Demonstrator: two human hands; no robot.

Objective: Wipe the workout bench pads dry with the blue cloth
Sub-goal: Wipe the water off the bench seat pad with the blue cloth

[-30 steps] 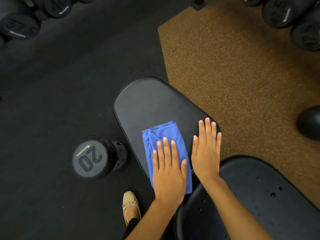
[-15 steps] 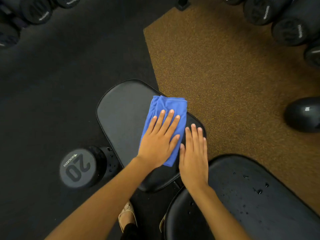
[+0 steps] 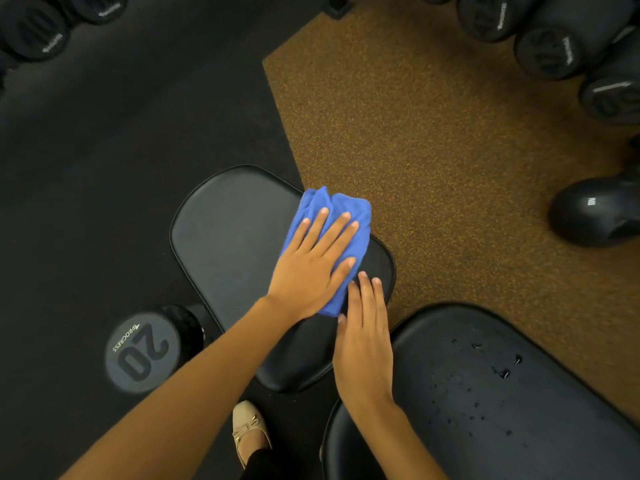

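Note:
A black bench seat pad (image 3: 225, 244) lies in the middle of the view. On its right edge sits the folded blue cloth (image 3: 349, 209), bunched at its far end. My left hand (image 3: 311, 265) lies flat on the cloth with straight fingers, pressing it to the pad. My right hand (image 3: 365, 337) rests flat on the near right part of the same pad, its fingertips beside the cloth. The longer back pad (image 3: 502, 403) at the lower right carries scattered water drops (image 3: 502, 370).
A dumbbell marked 20 (image 3: 142, 351) lies on the dark floor left of the seat pad. More dumbbells (image 3: 554, 46) line the top right, others (image 3: 38, 29) the top left. A dark weight (image 3: 592, 209) sits on the brown mat. My beige shoe (image 3: 249, 431) is below.
My left hand has pushed the cloth from the near end of the seat pad away and to the right edge, bunching its far end. My right hand stayed flat on the pad.

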